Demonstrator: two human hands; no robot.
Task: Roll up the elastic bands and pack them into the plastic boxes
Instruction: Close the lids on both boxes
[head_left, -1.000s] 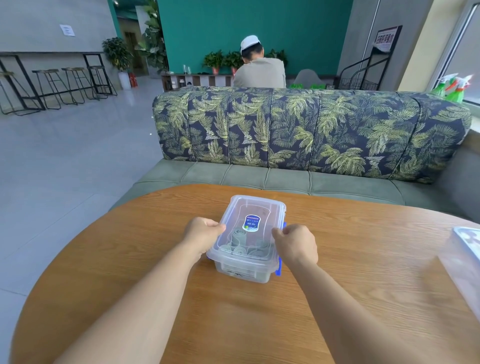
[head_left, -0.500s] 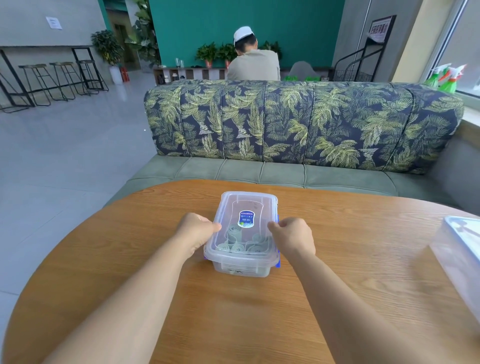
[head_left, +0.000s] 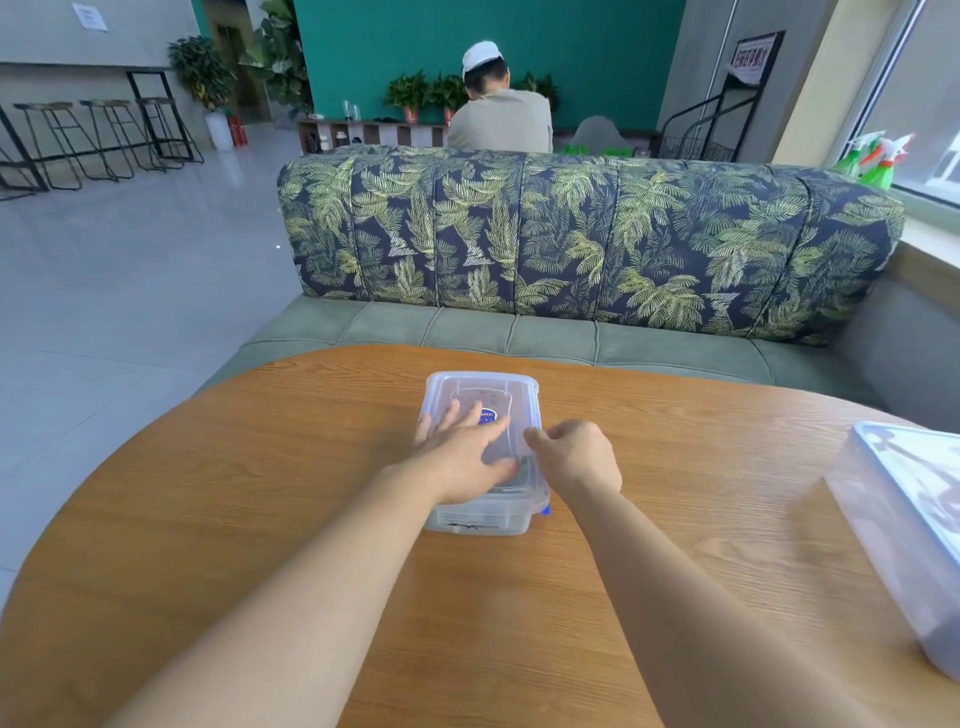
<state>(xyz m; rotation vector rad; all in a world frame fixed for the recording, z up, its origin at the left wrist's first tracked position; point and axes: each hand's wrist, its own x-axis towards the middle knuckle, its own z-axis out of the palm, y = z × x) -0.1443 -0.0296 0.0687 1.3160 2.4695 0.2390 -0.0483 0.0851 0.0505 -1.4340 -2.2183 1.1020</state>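
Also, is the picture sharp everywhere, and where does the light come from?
Head view: the left hand is slightly blurred on the box lid; the second box at the right edge is stretched by the wide lens; daylight enters from the window on the right.

Both forearms are bare to the near edge of view, with no sleeves showing. The left hand (head_left: 464, 453) and right hand (head_left: 575, 455) are bare too.

clear glossy plastic box (head_left: 480, 514) on a smooth wood-grain table (head_left: 260, 493).
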